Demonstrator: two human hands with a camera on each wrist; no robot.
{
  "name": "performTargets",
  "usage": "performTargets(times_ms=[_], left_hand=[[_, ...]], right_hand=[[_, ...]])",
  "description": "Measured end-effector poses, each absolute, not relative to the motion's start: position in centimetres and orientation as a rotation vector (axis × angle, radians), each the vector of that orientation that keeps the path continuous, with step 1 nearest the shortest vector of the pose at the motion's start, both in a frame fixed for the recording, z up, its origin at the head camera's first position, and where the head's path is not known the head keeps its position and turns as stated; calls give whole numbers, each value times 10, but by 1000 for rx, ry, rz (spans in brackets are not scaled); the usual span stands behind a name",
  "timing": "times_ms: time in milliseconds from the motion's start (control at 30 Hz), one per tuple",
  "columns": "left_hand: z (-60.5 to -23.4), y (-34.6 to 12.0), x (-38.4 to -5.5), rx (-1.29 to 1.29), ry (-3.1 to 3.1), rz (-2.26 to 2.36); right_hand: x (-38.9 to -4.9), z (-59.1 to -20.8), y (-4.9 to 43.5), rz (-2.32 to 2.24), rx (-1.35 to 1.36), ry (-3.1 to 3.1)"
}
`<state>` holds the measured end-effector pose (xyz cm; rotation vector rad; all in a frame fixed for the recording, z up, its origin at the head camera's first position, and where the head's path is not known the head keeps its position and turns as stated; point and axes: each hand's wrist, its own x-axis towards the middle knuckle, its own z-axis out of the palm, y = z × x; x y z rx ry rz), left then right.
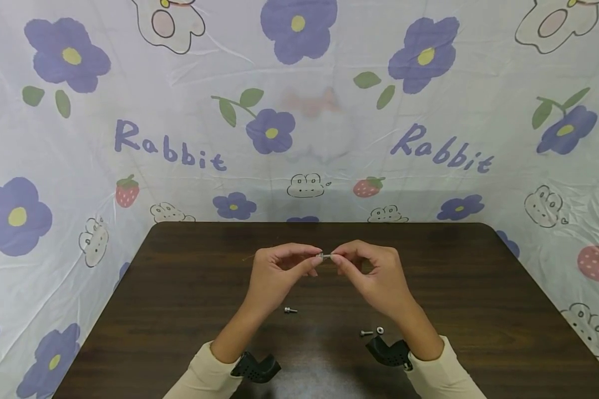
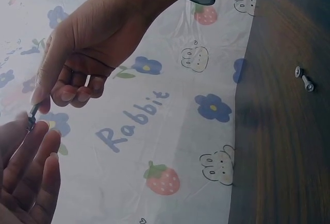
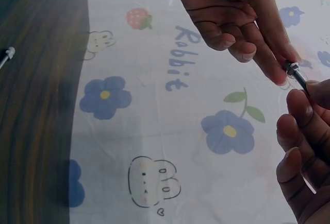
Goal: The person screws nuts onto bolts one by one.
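Note:
A small metal bolt (image 1: pixel 325 256) is held between both hands above the far half of the table. My left hand (image 1: pixel 278 271) pinches its thicker end between thumb and fingertips. From the other side, my right hand (image 1: pixel 374 272) pinches the thin shank end with thumb and index finger. In the right wrist view the thick end (image 3: pixel 292 67) shows dark at the left fingertips, with the threaded shank pointing to the right thumb. Fingers partly cover that end, so whether it is a head, a nut or both I cannot tell.
One bolt with a thick end (image 1: pixel 290 310) lies on the dark wooden table (image 1: pixel 189 310), below the left hand. Nearer the right wrist are another bolt (image 1: pixel 366 333) and a nut (image 1: pixel 380 330) side by side. A patterned cloth (image 1: pixel 329 144) hangs behind the table.

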<state>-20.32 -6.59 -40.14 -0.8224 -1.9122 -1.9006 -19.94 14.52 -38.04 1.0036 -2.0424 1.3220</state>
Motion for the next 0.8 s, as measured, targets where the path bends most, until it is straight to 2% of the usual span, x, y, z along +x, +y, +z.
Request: performTargets(times_ms=[267,800], left_hand=[[-411,-68,-208,-796,-1984,-1897],[-443,-68,-249,-934,-2333,-1623]], right_hand=[[-202,-384,148,1281,987,-2161],[-235,-405,163,937,1036,-2576]])
